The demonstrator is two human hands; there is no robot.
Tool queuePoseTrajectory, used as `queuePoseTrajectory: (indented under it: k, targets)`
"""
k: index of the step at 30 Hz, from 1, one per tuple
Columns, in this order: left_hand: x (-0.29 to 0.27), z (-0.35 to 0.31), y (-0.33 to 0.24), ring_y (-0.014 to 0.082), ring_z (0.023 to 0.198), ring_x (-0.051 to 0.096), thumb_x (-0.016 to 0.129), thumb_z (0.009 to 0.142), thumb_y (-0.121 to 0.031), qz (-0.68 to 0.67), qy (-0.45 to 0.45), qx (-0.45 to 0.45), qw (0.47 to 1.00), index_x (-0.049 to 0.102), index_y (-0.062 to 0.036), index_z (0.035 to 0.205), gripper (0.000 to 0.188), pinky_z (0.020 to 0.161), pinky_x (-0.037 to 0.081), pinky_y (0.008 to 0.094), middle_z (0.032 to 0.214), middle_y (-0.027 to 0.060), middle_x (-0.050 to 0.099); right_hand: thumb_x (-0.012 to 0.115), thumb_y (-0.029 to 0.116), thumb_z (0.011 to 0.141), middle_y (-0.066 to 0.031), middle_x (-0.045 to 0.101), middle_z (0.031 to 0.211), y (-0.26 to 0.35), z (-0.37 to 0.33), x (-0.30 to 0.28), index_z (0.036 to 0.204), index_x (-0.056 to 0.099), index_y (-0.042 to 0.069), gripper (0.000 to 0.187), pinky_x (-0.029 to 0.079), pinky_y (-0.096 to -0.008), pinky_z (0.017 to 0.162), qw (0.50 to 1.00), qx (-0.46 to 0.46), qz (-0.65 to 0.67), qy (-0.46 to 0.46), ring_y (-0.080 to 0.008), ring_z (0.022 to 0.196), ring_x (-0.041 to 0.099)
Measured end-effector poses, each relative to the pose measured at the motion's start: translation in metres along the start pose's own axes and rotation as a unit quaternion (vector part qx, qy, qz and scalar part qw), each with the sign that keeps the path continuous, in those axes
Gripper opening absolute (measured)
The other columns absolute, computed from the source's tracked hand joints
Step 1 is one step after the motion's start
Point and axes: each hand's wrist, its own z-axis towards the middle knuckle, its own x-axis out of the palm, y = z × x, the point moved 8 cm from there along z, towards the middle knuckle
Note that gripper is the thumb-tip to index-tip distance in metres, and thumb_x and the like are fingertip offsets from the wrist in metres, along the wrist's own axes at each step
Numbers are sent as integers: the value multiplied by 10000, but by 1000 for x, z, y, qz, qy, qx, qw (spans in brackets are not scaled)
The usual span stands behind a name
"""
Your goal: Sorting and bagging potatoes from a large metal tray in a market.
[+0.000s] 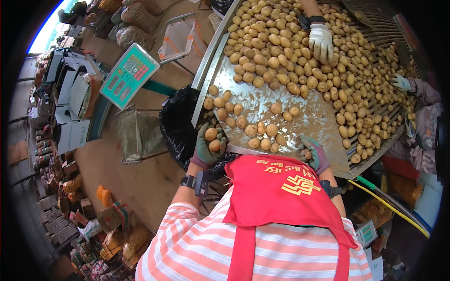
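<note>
My left hand [204,149], in a green and purple work glove, is cupped around two potatoes [211,134] at the near left corner of the metal sorting table [300,124]. My right hand [317,154], gloved alike, is at the table's near edge beside my red apron [276,180]. Its fingers curl around a small potato [307,153], partly hidden by the glove and apron. Between my hands lies a loose group of potatoes [265,143] on the wet metal. A large heap of potatoes [281,42] covers the table's far part.
A co-worker's white-gloved hand [321,42] reaches into the heap from the far side; another gloved hand [401,82] works at the right. A black plastic bag [180,112] hangs by the left edge. Further left stand a green scale [130,75] and a wire-framed bag stand [180,40].
</note>
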Motion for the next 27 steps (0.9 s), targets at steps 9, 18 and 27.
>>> queuePoseTrajectory:
  k: [9,18,27]
  targets:
    - [-6,-14,-18,232,895,623,567,889,-435,-19,16,46,999,593,-79,1083,406,779,572,364,955,92,632,640,275,878,-60,608,790,2,2,2,1058,607,57,285,466,-271,468,1000,2,9,-10,-153,579,579]
    - [3,-8,-10,218,894,622,581,887,-402,-25,16,17,999,602,-66,1030,366,787,562,369,932,71,640,585,218,907,-43,619,835,9,-5,2,1150,584,57,291,447,-222,499,1000,-20,-3,2,-103,622,558]
    - [78,44,62,254,993,617,573,898,-377,153,67,-95,981,591,-60,1139,398,890,514,418,1071,99,635,568,130,919,-114,622,1116,37,-53,36,1322,452,37,429,496,-209,586,980,-125,4,152,-95,709,604]
